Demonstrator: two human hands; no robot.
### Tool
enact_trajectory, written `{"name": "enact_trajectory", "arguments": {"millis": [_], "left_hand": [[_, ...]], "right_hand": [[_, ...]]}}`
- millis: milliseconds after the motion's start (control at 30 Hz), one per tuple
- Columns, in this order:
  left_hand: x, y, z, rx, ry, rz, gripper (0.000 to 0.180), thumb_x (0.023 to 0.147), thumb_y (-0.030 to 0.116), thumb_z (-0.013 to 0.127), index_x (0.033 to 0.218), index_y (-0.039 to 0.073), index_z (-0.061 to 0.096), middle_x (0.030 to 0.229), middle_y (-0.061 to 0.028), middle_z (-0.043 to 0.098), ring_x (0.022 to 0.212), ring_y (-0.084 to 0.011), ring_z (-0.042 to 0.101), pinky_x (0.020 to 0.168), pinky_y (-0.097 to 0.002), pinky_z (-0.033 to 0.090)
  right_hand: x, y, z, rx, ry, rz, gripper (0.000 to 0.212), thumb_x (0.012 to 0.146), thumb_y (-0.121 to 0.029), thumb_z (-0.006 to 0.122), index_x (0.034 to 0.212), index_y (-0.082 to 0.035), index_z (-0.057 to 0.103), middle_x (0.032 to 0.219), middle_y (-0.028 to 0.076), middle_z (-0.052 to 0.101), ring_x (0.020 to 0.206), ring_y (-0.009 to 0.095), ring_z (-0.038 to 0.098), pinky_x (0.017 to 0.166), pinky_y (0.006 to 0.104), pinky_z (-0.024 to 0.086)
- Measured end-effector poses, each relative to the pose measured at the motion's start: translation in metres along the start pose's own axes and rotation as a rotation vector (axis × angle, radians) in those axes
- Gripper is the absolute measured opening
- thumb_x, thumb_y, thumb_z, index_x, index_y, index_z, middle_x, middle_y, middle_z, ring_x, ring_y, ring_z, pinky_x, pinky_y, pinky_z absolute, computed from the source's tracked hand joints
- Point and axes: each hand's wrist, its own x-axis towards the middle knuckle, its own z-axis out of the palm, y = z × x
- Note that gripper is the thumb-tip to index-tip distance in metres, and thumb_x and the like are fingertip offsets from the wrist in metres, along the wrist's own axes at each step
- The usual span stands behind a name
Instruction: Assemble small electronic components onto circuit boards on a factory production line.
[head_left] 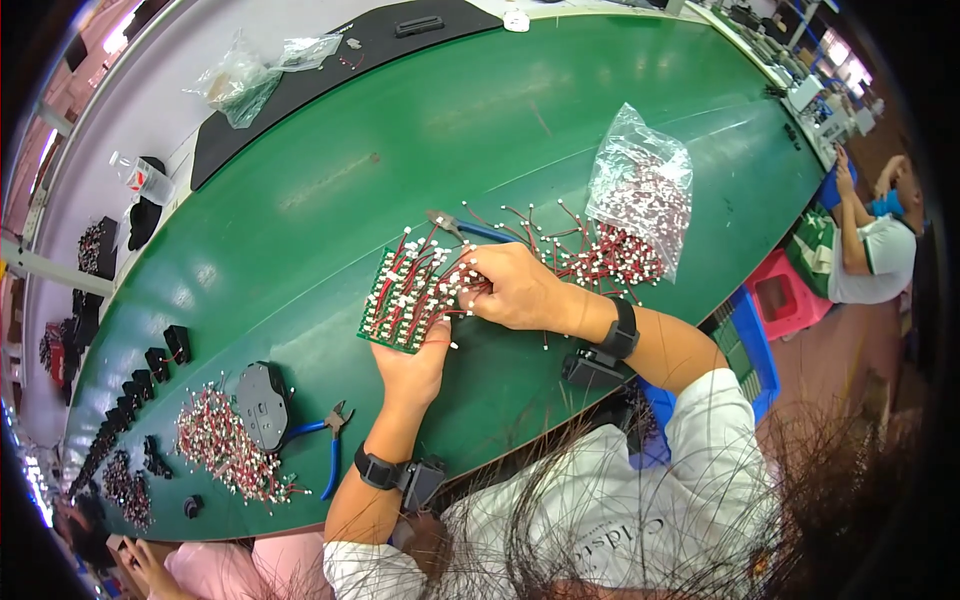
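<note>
Two hands were engaged at the green desk [300, 200]: the circuit board [405, 290], judged light, stiff, best gripped by edges, was pinched by the left hand [412, 365], while a wired connector [462, 285] was pinched by the right hand [518, 288].

Electronics assembly line: green conveyor belt [560, 110], circuit board [405, 300], seated co-worker [870, 250].

On your green table [300, 200], a clear bag of red-wired connectors [643, 192] stands at the right, with loose connectors [590, 262] spilled at its base. At your left lie blue-handled cutters [330, 445] beside a black moulded part [263, 402] and a heap of red-and-white wired connectors [225, 450]. A row of small black parts [150, 372] runs along the left rim. At the far end, a crumpled clear bag [240, 85] rests on a black mat [330, 70]. A seated person [870, 245] is at the right.
</note>
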Motion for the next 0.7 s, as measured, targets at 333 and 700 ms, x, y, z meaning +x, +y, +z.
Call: {"name": "enact_trajectory", "arguments": {"millis": [333, 700], "left_hand": [[-0.0036, -0.0020, 0.0020, 0.071, -0.011, 0.018, 0.047, 0.075, -0.008, 0.066, 0.118, 0.001, 0.051, 0.112, -0.0069, 0.060, 0.100, -0.0141, 0.060, 0.089, -0.0290, 0.048], [-0.0045, -0.0097, -0.0014, 0.093, -0.036, 0.030, 0.062, 0.075, -0.010, 0.064, 0.132, 0.000, 0.042, 0.120, -0.0085, 0.056, 0.107, -0.0151, 0.057, 0.093, -0.0296, 0.046]], "right_hand": [[-0.0042, -0.0051, 0.0086, -0.044, 0.144, -0.086, 0.018, 0.073, -0.007, 0.070, 0.080, 0.000, 0.055, 0.075, 0.018, 0.061, 0.069, 0.038, 0.062, 0.060, 0.0430, 0.049], [-0.0040, -0.0040, 0.0092, -0.101, 0.134, -0.106, 0.019, 0.072, -0.008, 0.070, 0.078, 0.000, 0.054, 0.074, 0.018, 0.060, 0.068, 0.039, 0.061, 0.060, 0.0447, 0.050]]}}
